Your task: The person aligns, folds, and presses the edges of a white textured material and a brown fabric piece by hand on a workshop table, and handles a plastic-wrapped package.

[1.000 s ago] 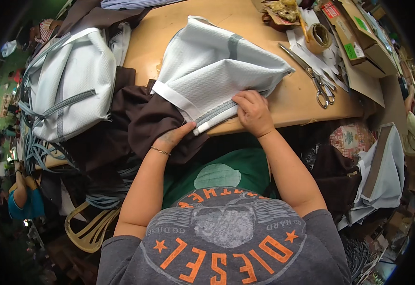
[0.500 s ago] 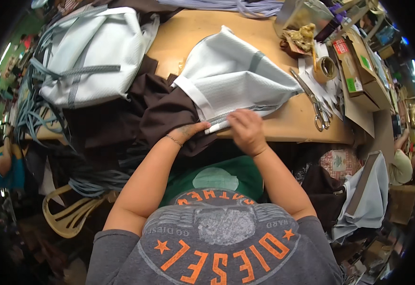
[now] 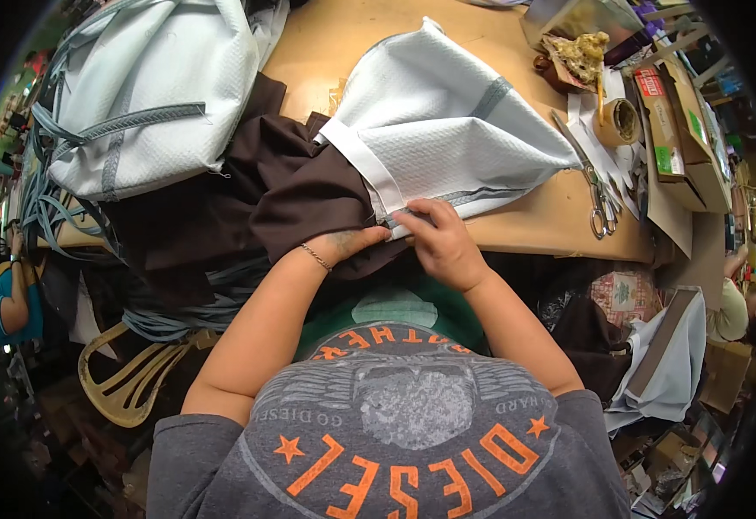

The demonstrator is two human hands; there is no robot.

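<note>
A white quilted fabric piece (image 3: pixel 456 104) with grey trim and a plain white band (image 3: pixel 352 151) lies on the wooden table, joined to or resting on dark brown cloth (image 3: pixel 283 199). My left hand (image 3: pixel 347 242) grips the front edge where the band meets the brown cloth, thumb on top and other fingers mostly hidden beneath. My right hand (image 3: pixel 438 246) is just right of it, fingers bent and pinched on the grey trim (image 3: pixel 473 195) at that same corner. Steel scissors (image 3: pixel 598 212) lie to the right of the fabric.
Another white piece (image 3: pixel 162 69) with dangling grey cords lies left. Paper strips (image 3: pixel 581 117), a tape-like roll (image 3: pixel 620 121) and cardboard boxes (image 3: pixel 680 138) crowd the right. A plastic chair (image 3: pixel 127 381) stands lower left. Co-workers (image 3: pixel 10 303) are at both edges.
My right hand has slid left along the trim to the corner beside my left hand, its fingers now bent there. The view has shifted, so the table sits differently in frame.
</note>
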